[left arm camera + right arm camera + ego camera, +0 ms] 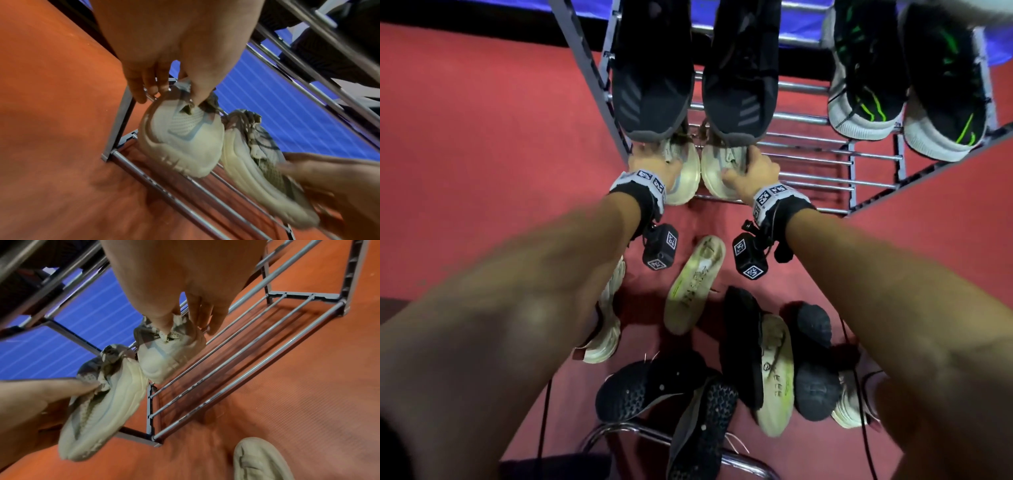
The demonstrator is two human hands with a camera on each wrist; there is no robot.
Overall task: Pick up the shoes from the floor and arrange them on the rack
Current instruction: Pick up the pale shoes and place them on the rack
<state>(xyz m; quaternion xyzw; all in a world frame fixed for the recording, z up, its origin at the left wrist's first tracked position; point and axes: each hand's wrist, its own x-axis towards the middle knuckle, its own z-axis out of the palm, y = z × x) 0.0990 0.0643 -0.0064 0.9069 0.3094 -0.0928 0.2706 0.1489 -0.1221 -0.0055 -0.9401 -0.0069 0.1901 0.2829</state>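
Two cream sneakers sit side by side at the left end of the rack's bottom shelf (818, 164), heels toward me. My left hand (650, 161) pinches the heel collar of the left cream sneaker (683, 178); the left wrist view shows the thumb inside the collar, left hand (172, 95) on that sneaker (180, 138). My right hand (753, 171) grips the right cream sneaker (717, 171) the same way; in the right wrist view the right hand (185, 327) holds this sneaker (170, 356) over the shelf bars (246, 353). Their toes are hidden under the top shelf.
The top shelf carries a black pair (695, 68) and a black-and-green pair (907, 78). Several shoes lie on the red floor below my arms: a cream one (693, 284), black ones (654, 387) and a white one (606, 325). A chrome chair frame (626, 428) stands nearest me.
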